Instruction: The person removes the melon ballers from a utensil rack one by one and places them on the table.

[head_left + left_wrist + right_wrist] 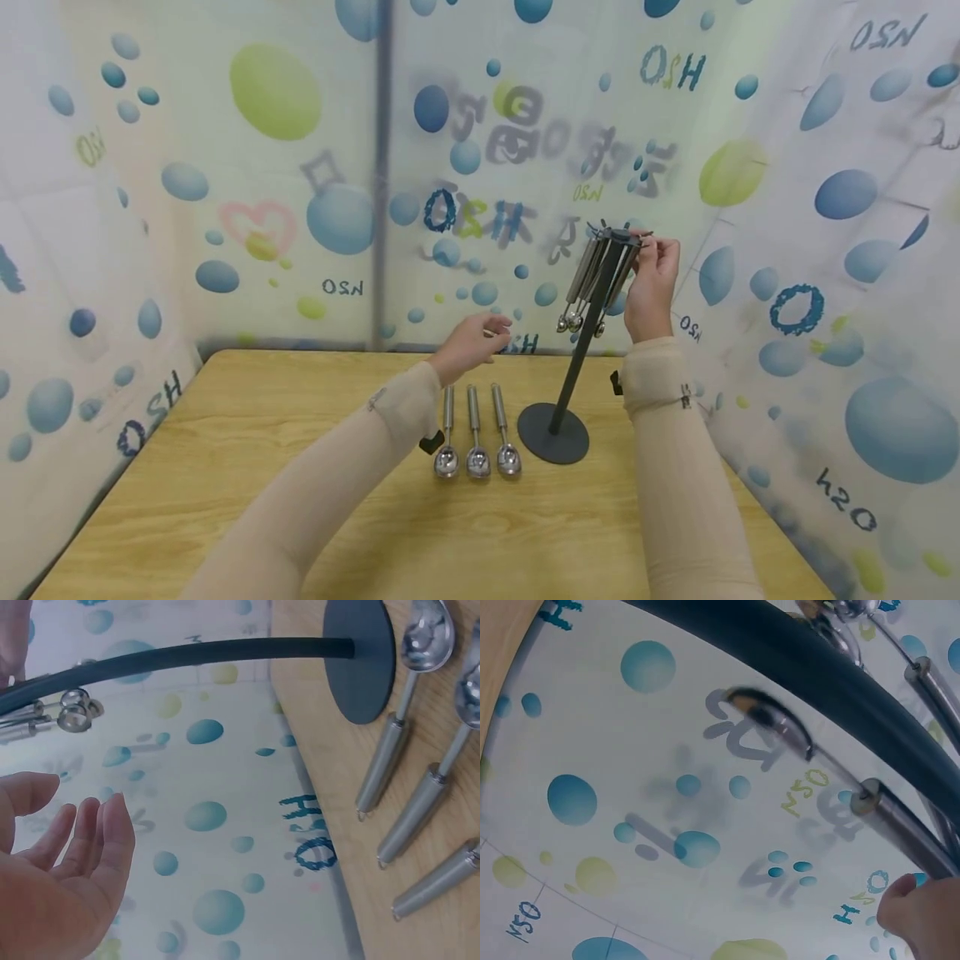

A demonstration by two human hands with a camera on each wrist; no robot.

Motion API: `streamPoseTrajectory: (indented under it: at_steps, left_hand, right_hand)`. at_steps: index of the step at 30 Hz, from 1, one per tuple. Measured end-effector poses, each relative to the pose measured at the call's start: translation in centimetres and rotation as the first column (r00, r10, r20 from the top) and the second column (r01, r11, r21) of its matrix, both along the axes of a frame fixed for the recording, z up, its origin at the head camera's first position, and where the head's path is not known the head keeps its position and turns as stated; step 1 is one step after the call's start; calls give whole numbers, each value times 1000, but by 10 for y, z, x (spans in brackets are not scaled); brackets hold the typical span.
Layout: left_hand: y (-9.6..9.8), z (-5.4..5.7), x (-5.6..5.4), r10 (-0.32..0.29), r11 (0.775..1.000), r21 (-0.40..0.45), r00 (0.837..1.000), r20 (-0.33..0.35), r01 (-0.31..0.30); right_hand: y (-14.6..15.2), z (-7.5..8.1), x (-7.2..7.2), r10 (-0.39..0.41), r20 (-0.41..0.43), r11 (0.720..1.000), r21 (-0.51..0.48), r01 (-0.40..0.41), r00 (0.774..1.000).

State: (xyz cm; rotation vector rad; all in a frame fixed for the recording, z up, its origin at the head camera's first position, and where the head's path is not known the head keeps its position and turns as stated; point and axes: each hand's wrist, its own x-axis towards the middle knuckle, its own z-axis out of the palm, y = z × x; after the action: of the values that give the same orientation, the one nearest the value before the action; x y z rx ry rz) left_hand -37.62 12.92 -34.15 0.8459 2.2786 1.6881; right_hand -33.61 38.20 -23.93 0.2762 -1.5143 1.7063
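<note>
A dark stand (pixel 573 375) with a round base holds several steel scoops (pixel 581 283) hanging from its hooked top. My right hand (pixel 654 287) is raised at the stand's right side, fingers curled at the top of a hanging scoop's handle. In the right wrist view, the thumb (pixel 911 915) lies right by the handle of that scoop (pixel 900 821); the other fingers are mostly out of frame. My left hand (pixel 472 342) hovers left of the stand, fingers loosely bent and holding nothing. Below it, three steel scoops (pixel 474 417) lie side by side, bowls toward me.
The wooden table (pixel 300 500) bears the stand's round base (pixel 536 433) right of the three scoops. Patterned sheets (pixel 285 167) with blue and green dots hang behind the table and along both sides.
</note>
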Motion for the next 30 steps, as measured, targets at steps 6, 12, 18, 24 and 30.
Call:
streamPoseTrajectory:
  at_steps: [6, 12, 18, 24, 30]
  left_hand:
    - [14, 15, 2, -2, 1000, 25, 999, -41, 3]
    - [27, 30, 9, -12, 999, 49, 996, -86, 16]
    - [40, 42, 11, 7, 999, 41, 990, -140, -1]
    - [54, 53, 14, 48, 999, 31, 981, -187, -43]
    - [69, 59, 13, 80, 996, 42, 978, -195, -73]
  right_hand:
    - [2, 1, -2, 76, -30, 994, -71, -78, 997]
    - [4, 1, -6, 103, -41, 988, -113, -107, 994]
    - [7, 2, -7, 149, -47, 980, -123, -154, 988]
    - [9, 4, -8, 178, -52, 973, -139, -184, 983]
    - [9, 4, -8, 145, -7, 976, -166, -145, 989]
